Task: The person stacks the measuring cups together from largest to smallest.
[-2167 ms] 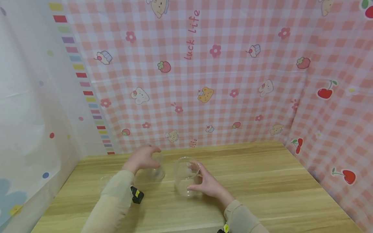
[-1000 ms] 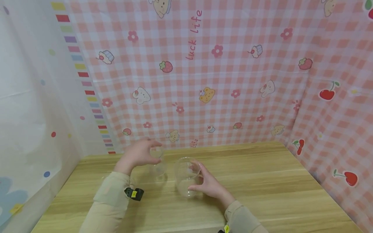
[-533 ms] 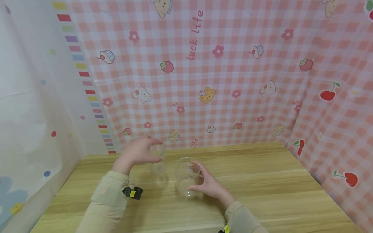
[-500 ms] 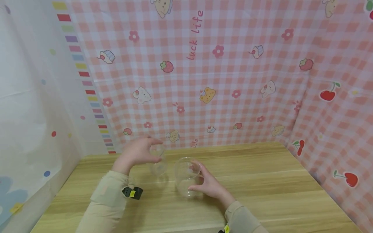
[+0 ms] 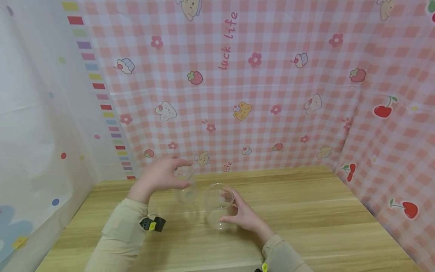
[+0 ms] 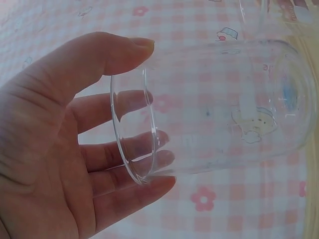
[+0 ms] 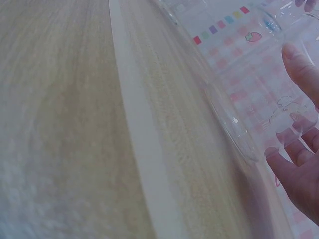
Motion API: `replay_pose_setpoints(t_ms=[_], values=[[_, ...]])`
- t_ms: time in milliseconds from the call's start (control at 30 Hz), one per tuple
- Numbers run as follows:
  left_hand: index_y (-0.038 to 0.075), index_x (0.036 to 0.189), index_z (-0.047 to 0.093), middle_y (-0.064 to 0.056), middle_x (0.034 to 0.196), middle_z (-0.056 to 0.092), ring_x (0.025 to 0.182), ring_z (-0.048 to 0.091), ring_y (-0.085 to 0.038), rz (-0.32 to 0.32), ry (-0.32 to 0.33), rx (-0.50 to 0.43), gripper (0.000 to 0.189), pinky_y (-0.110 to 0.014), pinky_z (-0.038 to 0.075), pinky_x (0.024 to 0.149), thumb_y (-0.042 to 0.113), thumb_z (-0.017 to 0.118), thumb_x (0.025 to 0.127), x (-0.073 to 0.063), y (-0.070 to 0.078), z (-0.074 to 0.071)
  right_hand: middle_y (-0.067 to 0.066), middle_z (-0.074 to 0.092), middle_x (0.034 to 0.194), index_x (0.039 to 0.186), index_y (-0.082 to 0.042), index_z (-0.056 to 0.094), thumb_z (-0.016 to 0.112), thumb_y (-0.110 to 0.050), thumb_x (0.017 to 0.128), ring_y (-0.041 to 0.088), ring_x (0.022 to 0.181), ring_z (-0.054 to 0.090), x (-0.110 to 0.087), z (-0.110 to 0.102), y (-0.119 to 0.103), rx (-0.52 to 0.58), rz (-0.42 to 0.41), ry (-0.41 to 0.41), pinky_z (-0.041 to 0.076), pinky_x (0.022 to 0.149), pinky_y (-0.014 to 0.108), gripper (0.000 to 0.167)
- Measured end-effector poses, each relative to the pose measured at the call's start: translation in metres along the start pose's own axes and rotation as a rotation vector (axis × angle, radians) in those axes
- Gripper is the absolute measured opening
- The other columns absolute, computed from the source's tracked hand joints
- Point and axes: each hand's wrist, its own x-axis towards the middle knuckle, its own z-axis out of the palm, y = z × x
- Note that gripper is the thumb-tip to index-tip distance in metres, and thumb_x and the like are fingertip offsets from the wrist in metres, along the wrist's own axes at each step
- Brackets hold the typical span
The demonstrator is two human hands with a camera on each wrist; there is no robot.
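Colourless and see-through on the left glass [image 6: 199,112] and right glass [image 5: 215,217]; checked pink and white, dotted with strawberries [image 5: 195,78] and flowers [image 5: 255,59], on the back cloth [image 5: 217,96]; grained yellow-brown on the tabletop [image 5: 306,217].

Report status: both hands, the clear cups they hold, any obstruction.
Left hand gripping left cup near its rim, apparently off the table. Right hand round right cup, upright on the table. Nothing visible between the cups.
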Motion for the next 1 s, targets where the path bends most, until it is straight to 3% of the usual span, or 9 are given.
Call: replay_pose_setpoints(t_ms=[167,367,700,1000], values=[[0.018,0.132,0.065,-0.019,0.138,0.055,0.121,0.055,-0.038,-0.001,0.001,-0.002,0.06,-0.055,0.051,0.089,0.04,0.08,0.078,-0.001,0.002,-0.002,0.029,0.042,0.145,0.151,0.001,0.025,0.08,0.0,0.08,0.045,0.132,0.042,0.003,0.002,0.013,-0.01,0.003,0.01,0.037,0.106,0.059,0.09],[0.019,0.131,0.066,-0.016,0.136,0.057,0.107,0.063,-0.031,0.021,0.015,0.001,0.059,-0.048,0.055,0.078,0.04,0.079,0.078,-0.001,0.007,-0.009,0.022,0.043,0.147,0.153,-0.009,0.025,0.08,-0.002,0.081,0.04,0.133,0.043,0.006,0.003,0.035,-0.029,0.005,0.022,0.038,0.106,0.055,0.09],[0.02,0.132,0.066,-0.015,0.136,0.058,0.11,0.063,-0.032,0.026,0.028,0.017,0.06,-0.048,0.055,0.078,0.045,0.077,0.078,-0.003,0.014,-0.015,0.02,0.044,0.147,0.152,-0.011,0.026,0.081,-0.007,0.082,0.038,0.134,0.042,0.007,0.001,0.038,-0.021,-0.001,0.007,0.038,0.106,0.055,0.089],[0.021,0.131,0.066,-0.008,0.122,0.063,0.094,0.065,-0.022,0.053,0.046,0.006,0.059,-0.038,0.054,0.067,0.044,0.078,0.078,-0.002,0.018,-0.017,0.02,0.045,0.146,0.152,-0.01,0.027,0.082,-0.007,0.081,0.038,0.132,0.044,0.007,0.002,0.038,-0.018,0.004,0.017,0.04,0.106,0.054,0.089]])
